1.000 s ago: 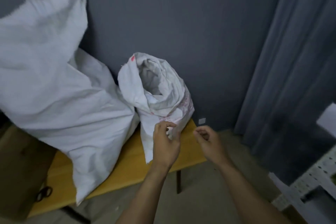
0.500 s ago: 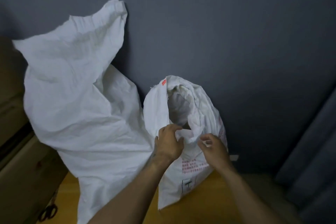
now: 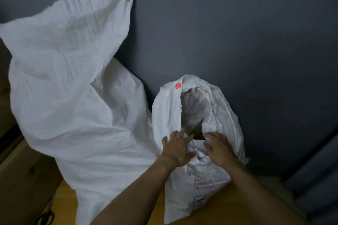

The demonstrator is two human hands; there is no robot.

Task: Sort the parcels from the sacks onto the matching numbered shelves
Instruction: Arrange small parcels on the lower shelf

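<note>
Touching the small sack (image 3: pixel 201 197), left hand (image 3: pixel 175 150) and right hand (image 3: pixel 219 149) have straight fingers; contents unclear.

Two white woven sacks are counted against one grey wall (image 3: pixel 237 33): a larger sack (image 3: pixel 73 97) and a smaller sack (image 3: pixel 201 181). Two bare hands are pictured at the smaller one's mouth, the left hand (image 3: pixel 175 150) and the right hand (image 3: pixel 219 150). One brown parcel (image 3: pixel 197 129) is glimpsed inside; any others are hidden. One red label (image 3: pixel 178 86) is noted on that sack's rim. One yellow tabletop (image 3: pixel 66 201), one pair of scissors (image 3: pixel 45 217) and one curtain (image 3: pixel 316 179) are also tallied.
</note>
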